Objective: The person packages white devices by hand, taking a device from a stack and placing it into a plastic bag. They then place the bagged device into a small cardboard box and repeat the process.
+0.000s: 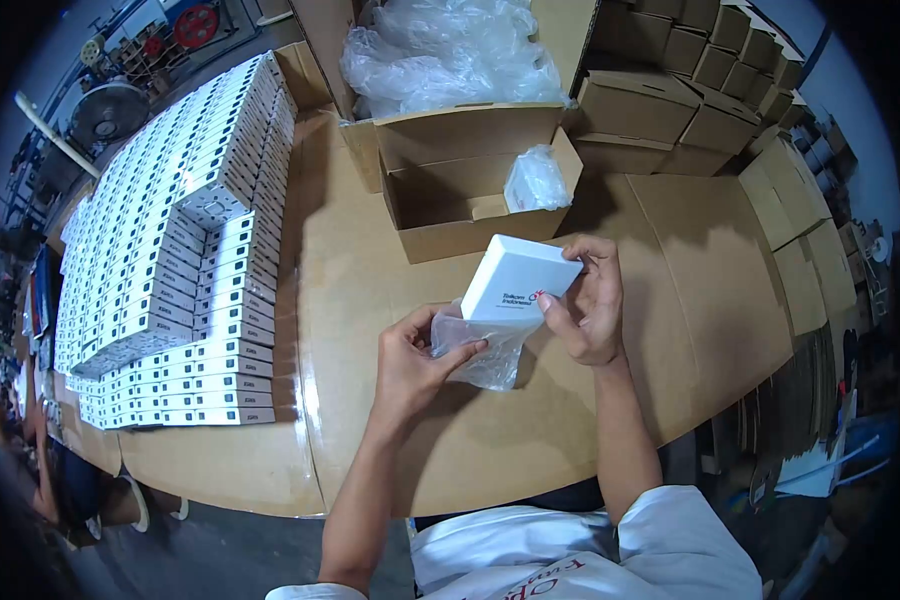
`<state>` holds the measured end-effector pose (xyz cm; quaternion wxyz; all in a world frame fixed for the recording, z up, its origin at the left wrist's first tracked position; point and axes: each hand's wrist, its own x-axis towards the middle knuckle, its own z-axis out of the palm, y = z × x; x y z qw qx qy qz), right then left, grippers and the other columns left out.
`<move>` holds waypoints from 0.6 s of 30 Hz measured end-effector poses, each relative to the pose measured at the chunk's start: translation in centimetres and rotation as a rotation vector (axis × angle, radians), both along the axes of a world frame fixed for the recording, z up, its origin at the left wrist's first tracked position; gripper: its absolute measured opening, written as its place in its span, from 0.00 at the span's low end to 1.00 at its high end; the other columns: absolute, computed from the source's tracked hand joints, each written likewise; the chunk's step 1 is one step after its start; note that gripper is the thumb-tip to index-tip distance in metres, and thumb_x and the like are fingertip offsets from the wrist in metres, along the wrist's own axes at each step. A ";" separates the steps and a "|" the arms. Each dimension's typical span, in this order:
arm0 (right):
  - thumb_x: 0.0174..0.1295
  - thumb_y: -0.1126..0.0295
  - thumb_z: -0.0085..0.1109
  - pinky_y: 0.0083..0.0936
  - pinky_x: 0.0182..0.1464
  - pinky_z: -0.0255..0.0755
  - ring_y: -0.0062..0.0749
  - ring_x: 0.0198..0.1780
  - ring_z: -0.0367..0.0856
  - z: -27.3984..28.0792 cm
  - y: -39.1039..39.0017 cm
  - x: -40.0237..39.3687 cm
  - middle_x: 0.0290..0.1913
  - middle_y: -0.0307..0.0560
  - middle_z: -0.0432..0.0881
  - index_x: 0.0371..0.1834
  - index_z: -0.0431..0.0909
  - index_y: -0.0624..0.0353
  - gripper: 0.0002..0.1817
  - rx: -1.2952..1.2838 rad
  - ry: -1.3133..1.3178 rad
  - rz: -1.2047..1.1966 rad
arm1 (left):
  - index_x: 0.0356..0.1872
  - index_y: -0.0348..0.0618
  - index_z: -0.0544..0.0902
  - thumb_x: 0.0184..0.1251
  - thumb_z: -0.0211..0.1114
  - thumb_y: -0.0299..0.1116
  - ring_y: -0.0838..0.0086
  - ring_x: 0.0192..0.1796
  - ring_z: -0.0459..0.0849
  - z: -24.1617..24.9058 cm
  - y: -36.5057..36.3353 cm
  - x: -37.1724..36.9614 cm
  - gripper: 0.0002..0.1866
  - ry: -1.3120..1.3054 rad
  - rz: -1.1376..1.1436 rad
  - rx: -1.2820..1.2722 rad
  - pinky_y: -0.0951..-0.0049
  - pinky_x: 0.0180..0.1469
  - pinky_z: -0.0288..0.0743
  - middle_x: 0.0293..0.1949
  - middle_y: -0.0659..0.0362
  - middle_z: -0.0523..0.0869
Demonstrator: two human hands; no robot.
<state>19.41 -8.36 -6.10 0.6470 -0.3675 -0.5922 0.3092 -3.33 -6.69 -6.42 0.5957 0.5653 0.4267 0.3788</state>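
Observation:
Above the cardboard-covered table, a white box [518,278] with printed lettering and a red logo stands tilted, its lower end at the mouth of a clear plastic bag [492,358]. My left hand [415,362] grips the bag, thumb across its front. At the box's right side, my right hand [595,300] pinches it between thumb and fingers. Just beyond them sits an open brown carton [450,243]. One plastic-wrapped box [537,182] stands in the carton's right end.
Tall stacks of small white boxes [235,335] fill the table's left side. Behind the carton, a large box holds crumpled plastic bags [450,55]. Closed brown cartons [635,105] are piled at the back right. Another person's arm [42,465] shows at far left.

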 end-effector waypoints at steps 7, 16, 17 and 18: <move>0.56 0.83 0.62 0.27 0.59 0.68 0.25 0.52 0.72 0.2 0.1 -0.2 0.50 0.44 0.71 0.60 0.65 0.60 0.28 -0.043 -0.050 0.042 | 0.52 0.31 0.84 0.54 0.81 0.23 0.74 0.48 0.88 -0.5 0.0 0.0 0.23 0.008 -0.044 0.033 0.72 0.53 0.83 0.45 0.53 0.90; 0.65 0.76 0.67 0.26 0.55 0.75 0.25 0.54 0.79 0.3 -0.2 -1.3 0.53 0.46 0.78 0.62 0.65 0.62 0.26 -0.355 0.056 0.131 | 0.49 0.31 0.86 0.68 0.74 0.33 0.80 0.41 0.85 -0.8 0.2 0.1 0.16 -0.126 0.019 -0.060 0.76 0.46 0.79 0.41 0.57 0.90; 0.65 0.76 0.68 0.25 0.55 0.76 0.26 0.54 0.80 0.0 0.1 -1.3 0.53 0.47 0.78 0.64 0.64 0.61 0.27 -0.345 0.049 0.152 | 0.49 0.31 0.86 0.71 0.72 0.35 0.81 0.40 0.84 -1.1 0.3 0.0 0.15 -0.142 0.041 -0.100 0.76 0.44 0.79 0.40 0.58 0.90; 0.65 0.76 0.68 0.25 0.54 0.77 0.26 0.54 0.80 -0.4 0.4 -1.3 0.54 0.47 0.78 0.66 0.64 0.59 0.29 -0.335 0.042 0.173 | 0.49 0.31 0.86 0.73 0.70 0.36 0.81 0.40 0.84 -1.2 0.3 0.0 0.15 -0.149 0.076 -0.112 0.77 0.44 0.78 0.40 0.58 0.90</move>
